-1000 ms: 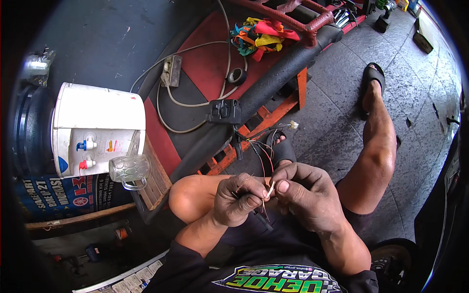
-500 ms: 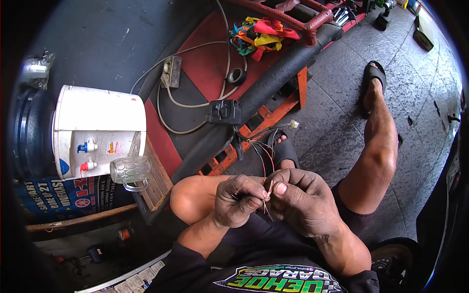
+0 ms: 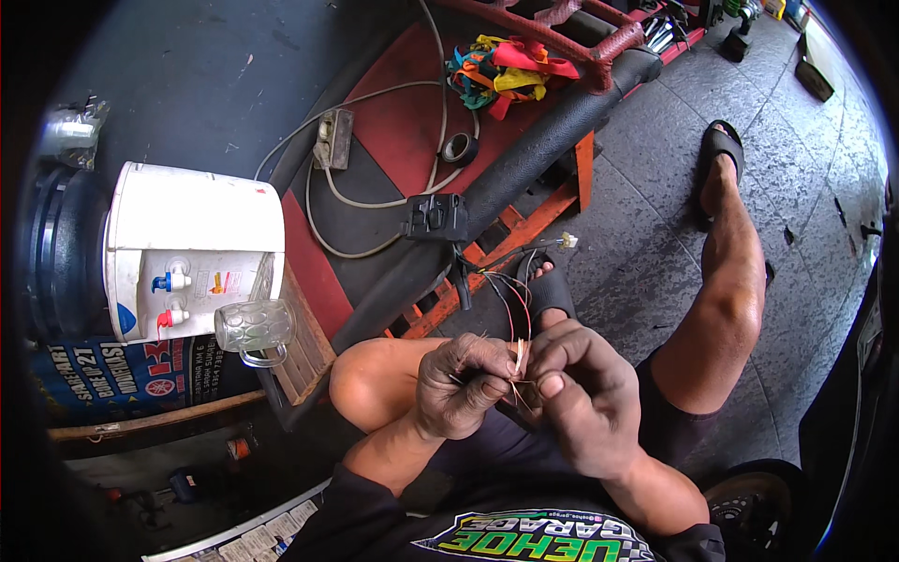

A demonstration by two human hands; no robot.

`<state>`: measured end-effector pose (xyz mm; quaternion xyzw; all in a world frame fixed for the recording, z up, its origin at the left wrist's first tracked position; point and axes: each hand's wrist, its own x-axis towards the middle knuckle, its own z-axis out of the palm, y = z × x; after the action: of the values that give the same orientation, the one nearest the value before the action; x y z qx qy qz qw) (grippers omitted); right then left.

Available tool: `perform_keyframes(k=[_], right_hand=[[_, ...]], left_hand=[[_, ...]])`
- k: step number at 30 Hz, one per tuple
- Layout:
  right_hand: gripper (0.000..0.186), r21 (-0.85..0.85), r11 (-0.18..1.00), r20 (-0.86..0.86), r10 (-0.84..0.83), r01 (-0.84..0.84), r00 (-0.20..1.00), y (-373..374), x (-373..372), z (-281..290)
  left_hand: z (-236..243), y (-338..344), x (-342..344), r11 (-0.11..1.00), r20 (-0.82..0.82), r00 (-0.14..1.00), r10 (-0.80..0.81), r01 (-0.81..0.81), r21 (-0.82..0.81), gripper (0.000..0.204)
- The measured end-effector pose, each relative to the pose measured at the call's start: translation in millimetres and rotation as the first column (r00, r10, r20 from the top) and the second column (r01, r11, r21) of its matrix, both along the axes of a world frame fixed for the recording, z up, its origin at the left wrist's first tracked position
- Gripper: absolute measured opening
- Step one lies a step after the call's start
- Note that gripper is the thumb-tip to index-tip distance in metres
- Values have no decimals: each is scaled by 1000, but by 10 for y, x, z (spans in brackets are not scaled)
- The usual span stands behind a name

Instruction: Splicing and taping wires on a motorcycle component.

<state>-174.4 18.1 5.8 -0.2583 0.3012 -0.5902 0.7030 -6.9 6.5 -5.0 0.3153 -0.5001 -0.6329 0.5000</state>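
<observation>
Both hands meet close over the person's lap, just above the bent left knee. The left hand (image 3: 464, 384) is curled nearly shut, its fingertips pinching a cluster of thin wires (image 3: 518, 361) whose bare strands stick up between the two hands. The right hand (image 3: 576, 398) is also curled, thumb and forefinger pressed together on the same strands from the other side, so the hands touch or almost touch at the wire ends. From there the red and dark wires run up and away to a small white connector (image 3: 567, 241) lying on the floor (image 3: 655, 244) near the sandalled foot, just beside a black box (image 3: 436, 217) fixed to a long black padded bar (image 3: 524, 150).

The room around the hands is tight: the knee lies directly below, and the right leg stretches along the right side. To the left stand a glass mug (image 3: 251, 330) on a small wooden ledge and a white water dispenser (image 3: 187, 248). Open grey floor lies ahead to the right, between the bar and the stretched leg.
</observation>
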Motion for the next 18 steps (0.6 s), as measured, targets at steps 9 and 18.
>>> perform_keyframes(k=[9,18], right_hand=[[27,-340,899,-245,-369,276,897,53,42,-29],[37,-516,855,-584,-392,49,711,53,-38,-20]], left_hand=[[-12,-10,12,999,99,995,-12,17,-51,13],[-4,-16,6,996,168,986,-6,20,-85,10]])
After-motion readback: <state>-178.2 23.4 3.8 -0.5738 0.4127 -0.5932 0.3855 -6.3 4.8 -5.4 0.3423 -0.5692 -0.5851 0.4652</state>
